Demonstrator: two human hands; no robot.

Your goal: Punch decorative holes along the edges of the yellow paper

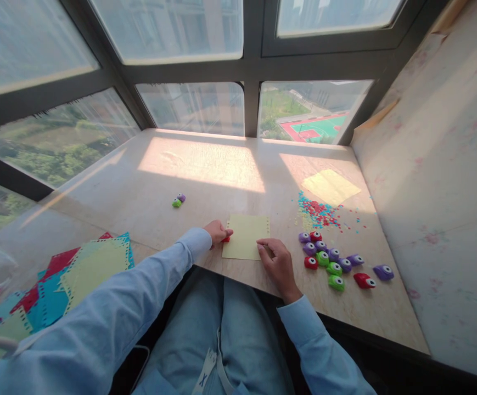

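Observation:
A pale yellow sheet of paper (pixel 244 241) lies on the windowsill counter close to its front edge, with small punched shapes along its left and right sides. At its left edge, my left hand (pixel 217 232) is closed on a small red craft punch (pixel 226 239), mostly hidden under the fingers. The thumb presses on top of it. My right hand (pixel 277 260) pinches the right edge of the same sheet between thumb and fingers.
Several purple, green and red craft punches (pixel 334 269) stand right of the sheet. Behind them lie scattered red, blue and yellow punched bits (pixel 323 214) and another yellow sheet (pixel 331 186). Two punches (pixel 177 203) sit left of centre. Punched coloured sheets (pixel 94 269) overlap at the left.

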